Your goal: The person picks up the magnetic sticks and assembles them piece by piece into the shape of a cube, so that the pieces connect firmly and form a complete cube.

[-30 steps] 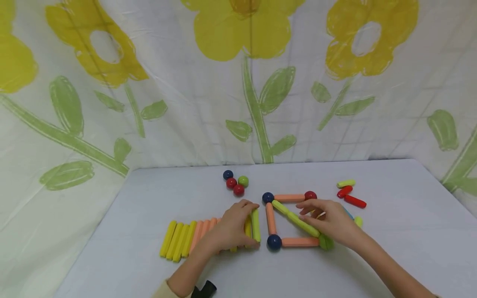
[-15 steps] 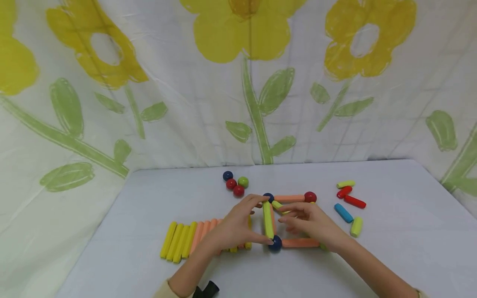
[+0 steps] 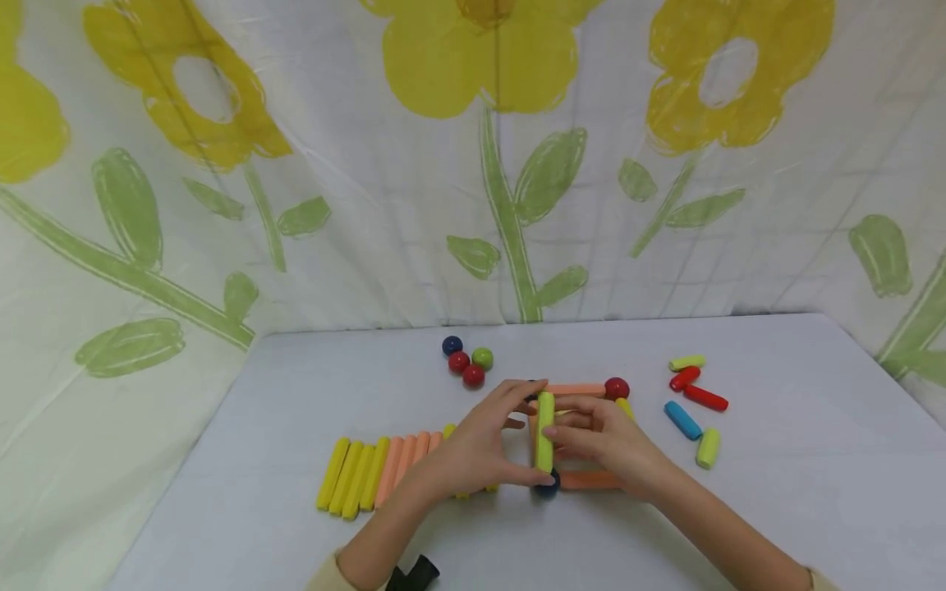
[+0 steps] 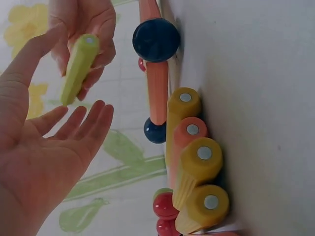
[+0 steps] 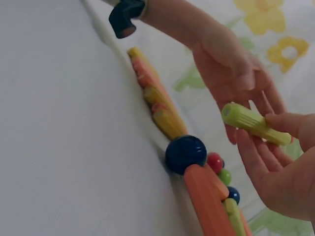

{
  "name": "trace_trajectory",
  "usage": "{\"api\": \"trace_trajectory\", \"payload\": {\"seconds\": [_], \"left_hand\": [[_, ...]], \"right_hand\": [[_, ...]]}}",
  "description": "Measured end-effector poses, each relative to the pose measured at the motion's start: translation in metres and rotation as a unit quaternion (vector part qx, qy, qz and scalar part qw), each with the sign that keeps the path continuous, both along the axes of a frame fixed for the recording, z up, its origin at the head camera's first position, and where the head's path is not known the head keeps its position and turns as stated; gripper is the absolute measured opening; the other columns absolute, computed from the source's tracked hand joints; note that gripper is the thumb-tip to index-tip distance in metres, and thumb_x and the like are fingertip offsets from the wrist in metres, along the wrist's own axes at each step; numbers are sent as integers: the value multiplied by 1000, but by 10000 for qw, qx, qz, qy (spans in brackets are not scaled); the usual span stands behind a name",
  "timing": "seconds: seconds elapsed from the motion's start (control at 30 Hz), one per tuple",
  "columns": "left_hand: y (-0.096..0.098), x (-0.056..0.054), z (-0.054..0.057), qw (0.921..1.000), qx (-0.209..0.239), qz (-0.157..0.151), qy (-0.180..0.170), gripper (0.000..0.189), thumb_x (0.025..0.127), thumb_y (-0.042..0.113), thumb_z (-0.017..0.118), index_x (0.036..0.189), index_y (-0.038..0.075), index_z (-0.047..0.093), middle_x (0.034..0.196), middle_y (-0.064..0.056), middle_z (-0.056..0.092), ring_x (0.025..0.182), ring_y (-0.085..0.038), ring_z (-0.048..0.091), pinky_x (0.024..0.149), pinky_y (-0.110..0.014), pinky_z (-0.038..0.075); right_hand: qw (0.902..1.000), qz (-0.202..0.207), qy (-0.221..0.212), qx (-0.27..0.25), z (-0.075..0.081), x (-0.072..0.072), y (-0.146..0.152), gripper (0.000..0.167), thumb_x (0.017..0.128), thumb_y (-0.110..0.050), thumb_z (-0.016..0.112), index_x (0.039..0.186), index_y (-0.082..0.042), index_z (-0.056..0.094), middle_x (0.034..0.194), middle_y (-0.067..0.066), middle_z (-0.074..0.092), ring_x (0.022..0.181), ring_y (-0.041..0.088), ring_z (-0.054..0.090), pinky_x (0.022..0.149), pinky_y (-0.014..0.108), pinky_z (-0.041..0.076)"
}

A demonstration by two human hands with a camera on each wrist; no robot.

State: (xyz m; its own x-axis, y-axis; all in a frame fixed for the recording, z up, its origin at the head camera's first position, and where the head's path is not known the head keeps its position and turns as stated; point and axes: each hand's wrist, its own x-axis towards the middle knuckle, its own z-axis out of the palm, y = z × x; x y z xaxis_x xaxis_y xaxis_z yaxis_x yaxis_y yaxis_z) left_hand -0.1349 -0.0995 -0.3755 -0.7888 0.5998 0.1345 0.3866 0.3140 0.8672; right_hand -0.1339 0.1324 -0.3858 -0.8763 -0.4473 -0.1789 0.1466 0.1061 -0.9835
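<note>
A yellow-green magnetic rod (image 3: 544,432) is held up above the table, pinched between the thumb and fingers of my right hand (image 3: 609,447). My left hand (image 3: 484,439) is spread around it, thumb near one end and fingers near the other. In the left wrist view, the left thumb stands apart from the rod (image 4: 80,69); whether a left fingertip touches its far end I cannot tell. Below the hands lies a frame of orange rods (image 3: 587,480), dark blue balls (image 5: 186,154) and a red ball (image 3: 617,388), partly hidden by the right hand.
Left of the frame, yellow rods (image 3: 334,474) and orange rods (image 3: 390,472) lie in a row. Several loose balls (image 3: 474,376) sit behind. At right are short red rods (image 3: 705,398), a blue rod (image 3: 683,420) and a short green rod (image 3: 708,448).
My left hand has carried the yellow-green rod rightward from the row to above the frame. My right hand has come left, off the frame, and now pinches the rod; the left has loosened.
</note>
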Motion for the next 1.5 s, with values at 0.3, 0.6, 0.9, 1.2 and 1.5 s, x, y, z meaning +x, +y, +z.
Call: {"api": "trace_trajectory", "payload": {"seconds": [0.3,0.6,0.9,1.2,1.5], "left_hand": [[-2,-1,-8,9846,1267,601,-1045,32,101,8,71,133,1,69,135,-15,68,117,-27,69,97,-30,58],[2,-1,-11,9727,1584,918,-1428,28,98,10,76,124,0,75,118,-11,76,107,-15,68,93,-30,55],[4,1,-7,9657,1976,842,-1460,23,96,6,77,116,-7,75,113,-6,77,104,-15,68,88,-25,58],[4,3,-7,9588,2132,765,-1717,27,98,4,74,118,-13,71,107,5,75,98,-14,69,89,-28,61],[-18,-16,-7,9573,1556,1859,-1574,27,102,14,70,124,-2,73,115,-13,74,105,-35,71,98,-44,60]], "right_hand": [[9887,234,1482,73,-5,0,5,39,98,-11,76,130,7,63,118,20,70,103,19,71,89,28,62],[9854,259,1673,205,-8,-1,5,35,95,-5,78,126,7,67,119,22,69,101,15,72,89,26,61],[9840,280,1752,181,-8,2,5,32,94,-5,79,122,6,69,116,14,71,101,15,71,89,25,61],[9850,387,1676,132,-10,2,5,31,94,-5,79,121,6,69,116,16,70,101,15,71,90,26,60],[9878,425,1493,79,-9,5,6,34,94,-5,79,123,8,67,112,14,69,102,15,69,89,23,60]]}}
